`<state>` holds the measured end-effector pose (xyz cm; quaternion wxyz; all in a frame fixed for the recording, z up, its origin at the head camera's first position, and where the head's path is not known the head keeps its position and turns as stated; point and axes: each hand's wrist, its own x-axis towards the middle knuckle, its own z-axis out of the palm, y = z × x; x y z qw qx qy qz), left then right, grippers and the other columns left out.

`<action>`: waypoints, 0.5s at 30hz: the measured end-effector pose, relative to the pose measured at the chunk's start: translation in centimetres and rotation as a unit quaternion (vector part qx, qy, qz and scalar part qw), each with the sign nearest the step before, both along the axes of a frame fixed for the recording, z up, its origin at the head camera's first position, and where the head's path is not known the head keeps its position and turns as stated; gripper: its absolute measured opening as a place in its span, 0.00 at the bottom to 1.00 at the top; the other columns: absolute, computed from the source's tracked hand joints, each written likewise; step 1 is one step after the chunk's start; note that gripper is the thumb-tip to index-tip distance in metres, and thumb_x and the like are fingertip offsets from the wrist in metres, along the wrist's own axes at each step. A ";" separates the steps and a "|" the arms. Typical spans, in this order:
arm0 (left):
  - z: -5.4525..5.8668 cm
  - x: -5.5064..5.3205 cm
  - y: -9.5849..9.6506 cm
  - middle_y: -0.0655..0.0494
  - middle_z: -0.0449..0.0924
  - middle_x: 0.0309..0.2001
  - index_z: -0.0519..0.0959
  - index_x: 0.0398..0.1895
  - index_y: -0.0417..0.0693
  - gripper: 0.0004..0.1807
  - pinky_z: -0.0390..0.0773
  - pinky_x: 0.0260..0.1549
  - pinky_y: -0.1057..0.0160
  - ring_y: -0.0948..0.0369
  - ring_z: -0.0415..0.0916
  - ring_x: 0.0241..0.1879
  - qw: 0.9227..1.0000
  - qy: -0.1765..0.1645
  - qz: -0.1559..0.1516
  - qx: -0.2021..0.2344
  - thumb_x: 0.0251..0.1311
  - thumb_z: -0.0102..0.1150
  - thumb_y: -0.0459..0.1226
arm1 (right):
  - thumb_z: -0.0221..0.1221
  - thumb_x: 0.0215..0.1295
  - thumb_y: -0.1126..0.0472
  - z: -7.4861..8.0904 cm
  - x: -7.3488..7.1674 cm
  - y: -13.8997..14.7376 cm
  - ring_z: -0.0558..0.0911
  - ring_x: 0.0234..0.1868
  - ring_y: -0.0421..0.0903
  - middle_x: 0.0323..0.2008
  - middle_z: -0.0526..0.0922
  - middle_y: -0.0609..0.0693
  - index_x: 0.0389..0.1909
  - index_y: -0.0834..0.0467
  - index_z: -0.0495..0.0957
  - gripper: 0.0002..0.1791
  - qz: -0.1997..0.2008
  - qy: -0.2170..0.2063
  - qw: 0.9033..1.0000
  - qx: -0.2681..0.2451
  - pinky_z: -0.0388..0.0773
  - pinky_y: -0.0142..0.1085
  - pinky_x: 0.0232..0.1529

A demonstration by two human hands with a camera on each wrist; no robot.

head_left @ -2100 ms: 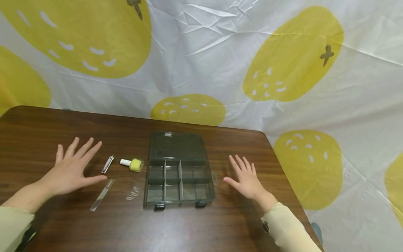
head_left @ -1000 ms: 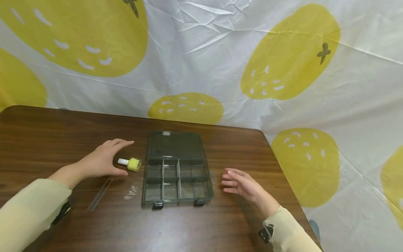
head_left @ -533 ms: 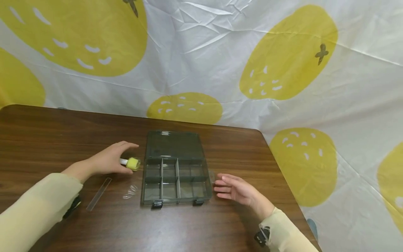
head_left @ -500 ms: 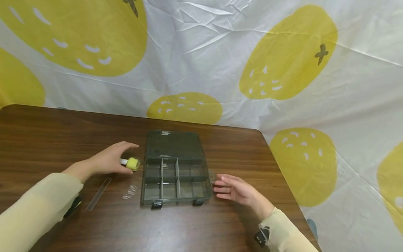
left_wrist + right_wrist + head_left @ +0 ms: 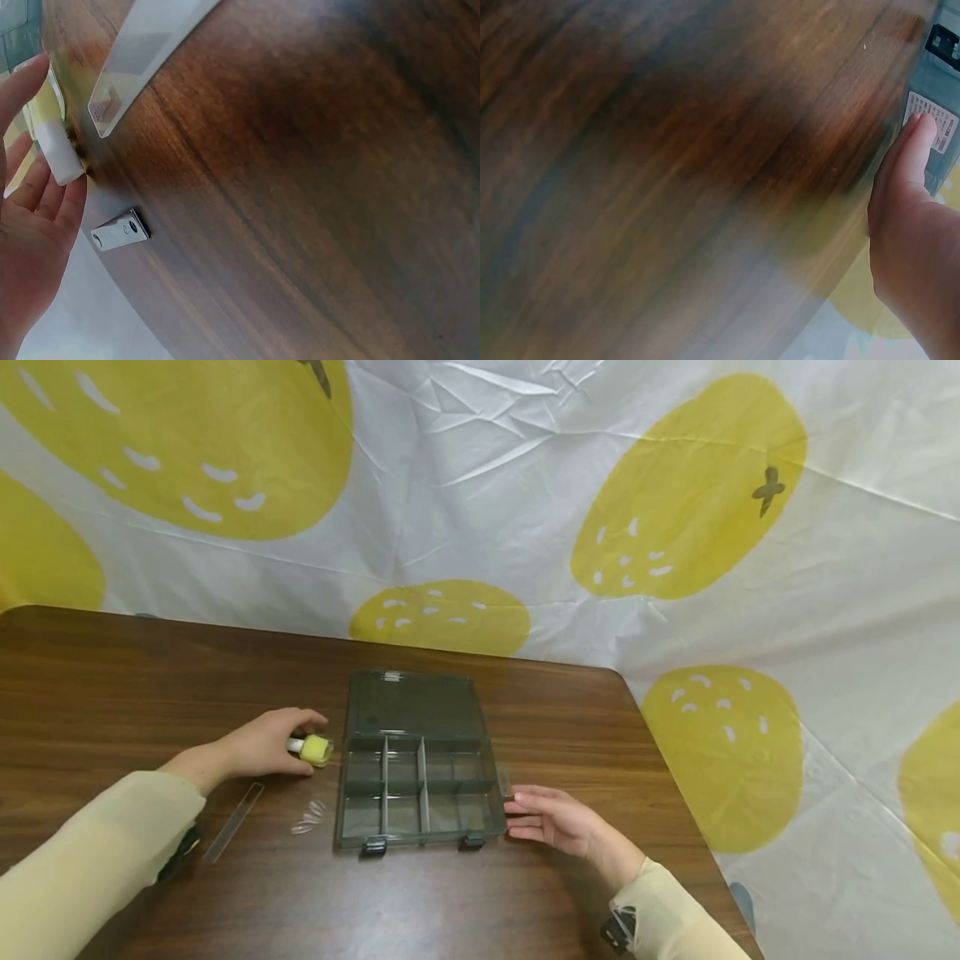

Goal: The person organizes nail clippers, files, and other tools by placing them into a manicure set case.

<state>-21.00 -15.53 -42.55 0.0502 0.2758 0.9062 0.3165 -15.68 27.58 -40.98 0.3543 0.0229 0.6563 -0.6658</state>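
A yellow nail polish bottle (image 5: 317,750) with a white cap (image 5: 60,154) lies on the table. My left hand (image 5: 262,745) is curved around it, thumb on the near side and fingers on the far side. The head view shows a small gap between the forefinger and the bottle. My right hand (image 5: 561,823) has its fingertips at the right side wall of a dark, see-through compartment box (image 5: 405,842), whose lid (image 5: 416,703) lies back. In the right wrist view, its thumb is over a white label (image 5: 939,124) on the box's wall; contact is hard to judge.
A clear nail file (image 5: 234,822) lies in front of the left hand. Several clear false nails (image 5: 309,818) lie between it and the box. Nail clippers (image 5: 120,231) show in the left wrist view. A lemon-print cloth (image 5: 480,510) hangs behind the wooden table (image 5: 450,906).
My left hand has moved right from beside the clippers to the polish bottle, its fingers bending in. My right hand has turned thumb-up and come left to the box's side. The bottle has stayed put.
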 end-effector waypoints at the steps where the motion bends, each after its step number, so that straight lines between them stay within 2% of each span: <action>1: 0.0 -0.1 0.0 0.42 0.78 0.45 0.72 0.53 0.33 0.33 0.74 0.45 0.51 0.50 0.76 0.45 1.000 0.003 -0.001 -0.001 0.43 0.72 0.39 | 0.53 0.68 0.58 0.0 0.0 -0.1 0.81 0.43 0.43 0.44 0.78 0.50 0.68 0.75 0.43 0.40 0.000 -0.001 1.000 0.000 0.76 0.38 0.53; 7: 0.0 -0.2 0.3 0.44 0.80 0.42 0.75 0.48 0.35 0.27 0.75 0.42 0.52 0.51 0.77 0.42 1.000 0.003 0.000 -0.005 0.45 0.71 0.38 | 0.52 0.66 0.65 -0.4 0.0 -0.4 0.81 0.41 0.41 0.38 0.81 0.46 0.65 0.78 0.46 0.35 0.002 -0.001 1.000 -0.003 0.78 0.36 0.50; 15: 0.0 -0.2 0.2 0.48 0.80 0.37 0.77 0.41 0.38 0.21 0.74 0.37 0.58 0.56 0.76 0.38 1.000 0.000 0.013 0.003 0.44 0.71 0.38 | 0.52 0.64 0.70 -0.4 0.0 -0.7 0.82 0.41 0.38 0.37 0.83 0.45 0.63 0.80 0.51 0.32 0.010 0.004 1.000 -0.006 0.78 0.34 0.48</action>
